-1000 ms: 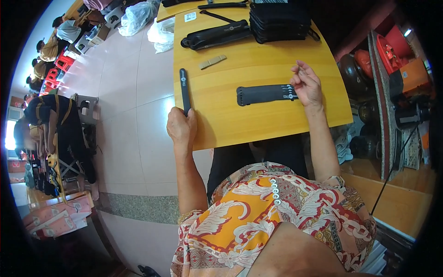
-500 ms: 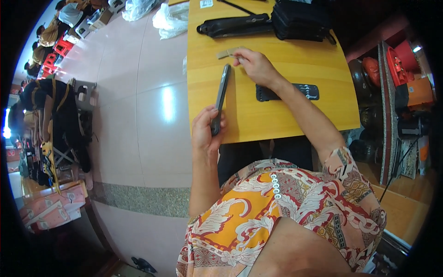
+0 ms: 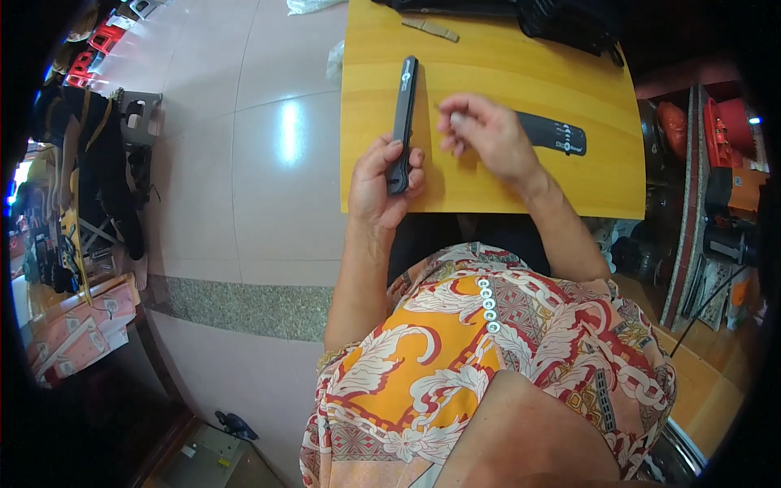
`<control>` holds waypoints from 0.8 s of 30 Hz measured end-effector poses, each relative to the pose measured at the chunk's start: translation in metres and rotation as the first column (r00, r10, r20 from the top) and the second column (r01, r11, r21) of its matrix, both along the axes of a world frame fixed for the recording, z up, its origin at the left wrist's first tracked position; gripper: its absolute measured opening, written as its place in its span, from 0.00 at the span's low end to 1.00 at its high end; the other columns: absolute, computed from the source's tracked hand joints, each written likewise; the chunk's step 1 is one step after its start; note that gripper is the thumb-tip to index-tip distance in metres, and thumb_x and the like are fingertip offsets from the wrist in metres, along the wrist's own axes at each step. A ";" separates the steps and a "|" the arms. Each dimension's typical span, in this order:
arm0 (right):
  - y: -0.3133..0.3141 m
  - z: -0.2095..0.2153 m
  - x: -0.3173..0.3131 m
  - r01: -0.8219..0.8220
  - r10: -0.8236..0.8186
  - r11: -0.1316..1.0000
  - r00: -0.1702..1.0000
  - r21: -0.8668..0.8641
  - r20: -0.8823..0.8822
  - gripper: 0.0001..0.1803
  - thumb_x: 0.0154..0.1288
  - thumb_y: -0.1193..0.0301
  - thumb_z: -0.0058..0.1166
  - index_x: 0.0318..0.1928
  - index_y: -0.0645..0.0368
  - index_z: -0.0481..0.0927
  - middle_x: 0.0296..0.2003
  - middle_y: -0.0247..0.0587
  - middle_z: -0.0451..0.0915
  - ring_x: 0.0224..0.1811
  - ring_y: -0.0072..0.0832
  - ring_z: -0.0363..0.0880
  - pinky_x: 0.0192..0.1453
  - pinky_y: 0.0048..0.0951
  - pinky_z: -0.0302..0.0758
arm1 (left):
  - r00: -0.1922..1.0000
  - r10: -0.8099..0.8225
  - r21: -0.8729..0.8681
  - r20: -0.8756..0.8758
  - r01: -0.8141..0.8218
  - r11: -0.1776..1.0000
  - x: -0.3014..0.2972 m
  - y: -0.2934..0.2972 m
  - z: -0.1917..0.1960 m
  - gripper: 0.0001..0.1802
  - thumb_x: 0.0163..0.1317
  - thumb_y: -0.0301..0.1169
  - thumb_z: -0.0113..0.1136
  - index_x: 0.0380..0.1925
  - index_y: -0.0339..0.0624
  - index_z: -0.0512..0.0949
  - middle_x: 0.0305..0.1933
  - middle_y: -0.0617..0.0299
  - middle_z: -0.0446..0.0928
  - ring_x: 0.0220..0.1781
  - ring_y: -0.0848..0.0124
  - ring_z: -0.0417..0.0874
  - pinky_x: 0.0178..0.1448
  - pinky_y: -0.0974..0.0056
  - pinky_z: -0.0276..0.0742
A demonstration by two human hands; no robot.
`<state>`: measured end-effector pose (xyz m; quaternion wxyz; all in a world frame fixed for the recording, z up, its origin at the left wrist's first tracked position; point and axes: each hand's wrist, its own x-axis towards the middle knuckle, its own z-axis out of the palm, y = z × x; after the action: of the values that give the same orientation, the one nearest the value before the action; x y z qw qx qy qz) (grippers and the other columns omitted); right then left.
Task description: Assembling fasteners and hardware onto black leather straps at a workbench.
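Strip (image 3: 404, 110): slim, dark, rounded end | left fingers (image 3: 416, 176): grasping strip | right fingers (image 3: 469, 103): curled, hold unclear | table (image 3: 480, 73): yellow, wood-grained

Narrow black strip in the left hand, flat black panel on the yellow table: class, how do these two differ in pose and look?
The narrow black strip is gripped in the left hand; the flat black panel lies on the yellow table.
The strip points away from the person, while the panel lies crosswise, partly hidden by the right hand.
The strip looks slimmer than the panel.
Both are black with white markings.
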<state>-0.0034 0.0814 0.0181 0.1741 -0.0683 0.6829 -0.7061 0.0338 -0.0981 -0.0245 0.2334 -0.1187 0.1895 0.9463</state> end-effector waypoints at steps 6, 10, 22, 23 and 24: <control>-0.006 0.001 0.061 0.000 0.135 0.919 0.940 0.395 -0.314 0.09 0.66 0.73 0.44 0.42 0.64 0.74 0.29 0.37 0.74 0.30 0.21 0.71 0.35 0.22 0.70 | 0.995 0.085 -0.037 -0.054 -0.087 0.996 0.004 0.021 -0.005 0.10 0.61 0.28 0.45 0.42 0.39 0.66 0.23 0.58 0.69 0.21 0.71 0.69 0.21 0.69 0.66; -0.011 0.004 0.070 0.050 0.057 0.922 0.963 0.385 -0.263 0.08 0.63 0.74 0.44 0.38 0.66 0.73 0.28 0.54 0.76 0.31 0.44 0.77 0.35 0.35 0.72 | 0.986 0.150 -0.062 -0.077 -0.155 0.986 0.007 0.028 -0.006 0.09 0.61 0.28 0.45 0.41 0.39 0.66 0.22 0.59 0.68 0.23 0.71 0.68 0.23 0.70 0.66; -0.011 -0.002 0.080 0.115 -0.005 0.904 0.966 0.412 -0.259 0.06 0.62 0.76 0.47 0.37 0.67 0.74 0.28 0.44 0.77 0.31 0.27 0.76 0.36 0.27 0.71 | 0.973 0.163 -0.175 -0.164 -0.191 0.966 0.008 0.033 -0.004 0.10 0.61 0.29 0.46 0.41 0.37 0.67 0.21 0.60 0.67 0.22 0.72 0.68 0.24 0.70 0.65; -0.010 -0.003 0.079 0.115 0.016 0.893 0.958 0.436 -0.286 0.06 0.62 0.76 0.47 0.37 0.67 0.74 0.29 0.46 0.77 0.31 0.28 0.76 0.35 0.27 0.71 | 0.973 0.162 -0.175 -0.165 -0.191 0.966 0.008 0.034 -0.004 0.10 0.61 0.29 0.46 0.41 0.37 0.67 0.21 0.60 0.67 0.22 0.72 0.68 0.24 0.70 0.65; -0.010 -0.004 0.078 0.114 0.040 0.882 0.949 0.458 -0.314 0.06 0.62 0.76 0.47 0.37 0.67 0.74 0.29 0.47 0.77 0.31 0.28 0.76 0.35 0.27 0.71 | 0.972 0.165 -0.178 -0.166 -0.194 0.965 0.007 0.034 -0.004 0.10 0.61 0.29 0.46 0.41 0.37 0.67 0.20 0.60 0.67 0.22 0.72 0.67 0.24 0.70 0.64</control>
<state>0.0749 0.0714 0.0140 0.0608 -0.1223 0.8536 -0.5026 0.0411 -0.0645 -0.0285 0.1188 -0.0862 0.2857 0.9470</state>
